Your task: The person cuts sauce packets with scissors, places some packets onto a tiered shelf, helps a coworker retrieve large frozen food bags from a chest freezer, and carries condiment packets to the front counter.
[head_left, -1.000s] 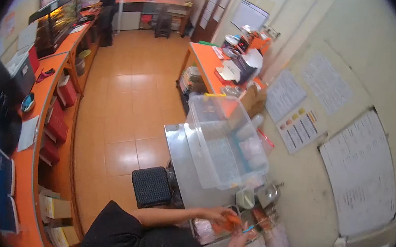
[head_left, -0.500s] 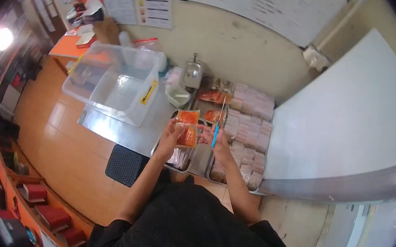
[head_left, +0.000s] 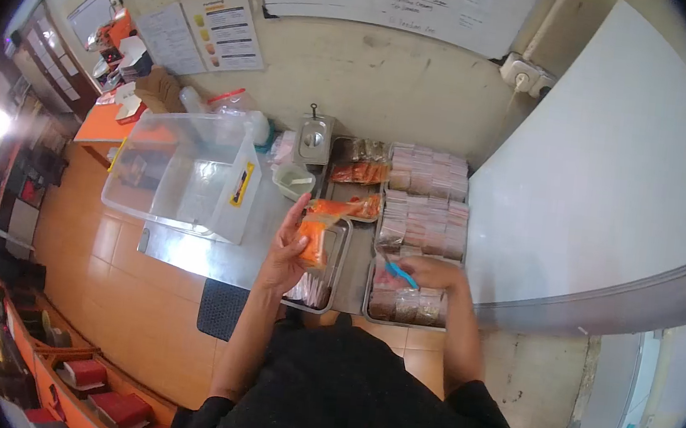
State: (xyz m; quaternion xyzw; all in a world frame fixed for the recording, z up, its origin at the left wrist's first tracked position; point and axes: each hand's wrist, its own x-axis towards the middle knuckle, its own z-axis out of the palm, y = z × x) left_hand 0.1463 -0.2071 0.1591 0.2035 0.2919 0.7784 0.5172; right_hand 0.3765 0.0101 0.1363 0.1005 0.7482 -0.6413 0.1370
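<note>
An orange packet [head_left: 315, 243] is held in the left hand [head_left: 278, 261], clamped between the thumb and the raised fingers, its clear edge uppermost. To the right, well apart from those fingers, the right hand [head_left: 435, 274] has its fingers curled on a blue-handled tool [head_left: 402, 274]; its far end is too hidden to tell. Right under the right fingers is a metal tray [head_left: 405, 324] with rows of small filled packets [head_left: 406, 306], and more rows of pale packets [head_left: 424, 214] lie beyond them, towards the wall.

Below the left fingers, a second tray [head_left: 343, 256] holds thin pale sachets [head_left: 316, 291]. Just beyond the left fingertips are more orange packets [head_left: 360, 171], with dark-filled packets [head_left: 358, 150] behind. A pale green container [head_left: 293, 180] stands near those fingertips, and a lidded metal container [head_left: 315, 140] farther beyond it. To the left of the left hand, a large clear bin [head_left: 197, 174] sits on the metal worktop [head_left: 188, 255]; a black stool [head_left: 220, 310] is lower, near the left wrist. A white panel [head_left: 606, 175] rises right of the right hand.
</note>
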